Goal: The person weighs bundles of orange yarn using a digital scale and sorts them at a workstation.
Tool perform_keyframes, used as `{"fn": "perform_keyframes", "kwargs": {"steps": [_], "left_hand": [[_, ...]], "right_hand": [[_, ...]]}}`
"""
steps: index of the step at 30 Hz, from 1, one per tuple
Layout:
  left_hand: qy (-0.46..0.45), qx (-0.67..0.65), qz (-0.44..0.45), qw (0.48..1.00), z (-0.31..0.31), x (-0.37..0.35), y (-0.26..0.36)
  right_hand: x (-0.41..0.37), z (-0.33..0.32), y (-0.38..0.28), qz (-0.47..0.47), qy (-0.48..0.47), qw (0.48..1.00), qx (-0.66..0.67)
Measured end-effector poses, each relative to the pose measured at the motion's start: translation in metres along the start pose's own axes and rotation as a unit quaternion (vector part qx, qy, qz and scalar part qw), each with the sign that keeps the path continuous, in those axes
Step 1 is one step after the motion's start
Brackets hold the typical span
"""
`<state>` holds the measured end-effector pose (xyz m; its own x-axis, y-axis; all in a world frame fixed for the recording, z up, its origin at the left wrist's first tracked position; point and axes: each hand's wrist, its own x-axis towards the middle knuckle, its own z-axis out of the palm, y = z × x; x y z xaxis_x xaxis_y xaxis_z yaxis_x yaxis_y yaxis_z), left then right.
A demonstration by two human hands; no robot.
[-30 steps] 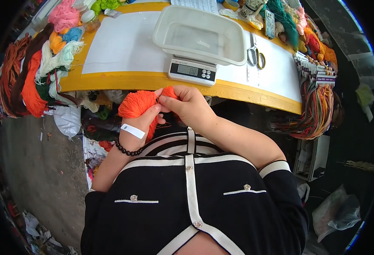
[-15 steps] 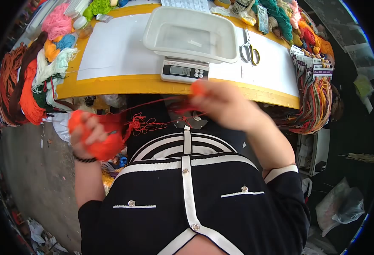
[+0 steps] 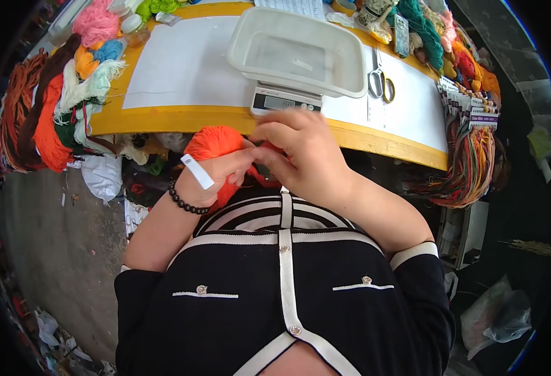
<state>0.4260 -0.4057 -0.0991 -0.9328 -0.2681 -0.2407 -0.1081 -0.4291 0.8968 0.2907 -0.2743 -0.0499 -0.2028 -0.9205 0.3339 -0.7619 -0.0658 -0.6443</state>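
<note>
My left hand (image 3: 220, 173) is closed round an orange-red bundle of yarn (image 3: 216, 140), which bulges out above and below the fingers. A small white tag (image 3: 198, 172) lies across the back of this hand near the wrist. My right hand (image 3: 310, 156) meets the left at the fingertips, its thumb and fingers bent together. Darker red yarn (image 3: 267, 175) shows below the touching fingers. What the right fingertips pinch is hidden, and some of those fingers are blurred. Both hands are in front of the table edge, over my lap.
Beyond the hands, a clear plastic tub (image 3: 297, 53) sits on a digital scale (image 3: 285, 100). Scissors (image 3: 381, 81) lie to its right on the white-topped yellow table (image 3: 169, 119). Yarn skeins (image 3: 51, 135) hang at the left, and thread cards (image 3: 473, 138) at the right.
My left hand has come right and inward with the orange-red yarn. My right hand has moved down towards it, so the hands, apart before, now meet. The white tag has come into sight.
</note>
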Motion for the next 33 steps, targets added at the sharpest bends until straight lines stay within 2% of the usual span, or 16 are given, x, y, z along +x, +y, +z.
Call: {"fn": "perform_keyframes", "kwargs": {"steps": [1, 2, 7, 8, 10, 12, 14, 16, 19, 22, 25, 27, 28, 30, 31, 33], "left_hand": [[-0.001, -0.001, 0.023, 1.000, -0.001, 0.002, -0.006], [-0.027, -0.039, 0.035, 0.998, -0.008, 0.009, -0.025], [0.052, 0.058, 0.175, 0.982, 0.015, 0.015, -0.027], [0.038, 0.035, 0.151, 0.987, 0.007, 0.013, -0.025], [0.012, -0.010, 0.102, 0.995, -0.008, 0.009, -0.018], [0.074, 0.052, 0.012, 0.996, -0.016, 0.004, -0.003], [0.081, 0.029, 0.013, 0.996, -0.010, -0.002, 0.007], [0.085, 0.007, 0.009, 0.996, -0.004, -0.005, 0.007], [0.084, -0.008, 0.013, 0.996, 0.000, -0.005, 0.002], [0.039, 0.074, 0.049, 0.995, -0.002, -0.004, -0.002], [0.053, 0.137, 0.053, 0.988, 0.002, -0.006, 0.000], [0.088, 0.143, 0.028, 0.985, 0.009, -0.009, 0.007], [0.088, 0.143, 0.029, 0.985, 0.007, -0.009, 0.007], [0.047, 0.282, 0.108, 0.952, 0.000, -0.009, 0.009], [0.048, 0.282, 0.108, 0.952, -0.003, -0.011, 0.014], [0.026, 0.213, -0.079, 0.974, -0.007, -0.015, 0.029]], "right_hand": [[0.004, -0.002, -0.003, -0.071, 0.058, 0.990, -0.103], [0.007, 0.001, -0.008, -0.069, 0.057, 0.991, -0.100], [0.014, 0.014, -0.014, -0.115, 0.021, 0.992, 0.043], [0.014, 0.011, -0.011, -0.146, 0.014, 0.985, 0.087], [0.010, -0.002, -0.003, -0.033, 0.024, 0.977, 0.207], [0.007, -0.003, 0.016, 0.078, 0.088, 0.952, 0.282], [0.004, -0.001, 0.027, 0.072, 0.089, 0.962, 0.246], [-0.001, 0.002, 0.027, 0.047, 0.017, 0.986, 0.158], [-0.002, 0.009, 0.025, 0.062, 0.006, 0.984, 0.166], [-0.003, 0.015, 0.030, 0.073, -0.010, 0.987, 0.145], [-0.006, 0.023, 0.034, 0.133, -0.025, 0.963, 0.235], [-0.007, 0.026, 0.034, 0.209, -0.089, 0.887, 0.402], [-0.007, 0.023, 0.033, 0.209, -0.089, 0.887, 0.402], [-0.006, 0.011, 0.027, 0.066, -0.113, 0.991, 0.035], [-0.008, 0.012, 0.027, 0.066, -0.113, 0.991, 0.035], [-0.013, 0.017, 0.027, -0.119, 0.056, 0.989, -0.065]]}}
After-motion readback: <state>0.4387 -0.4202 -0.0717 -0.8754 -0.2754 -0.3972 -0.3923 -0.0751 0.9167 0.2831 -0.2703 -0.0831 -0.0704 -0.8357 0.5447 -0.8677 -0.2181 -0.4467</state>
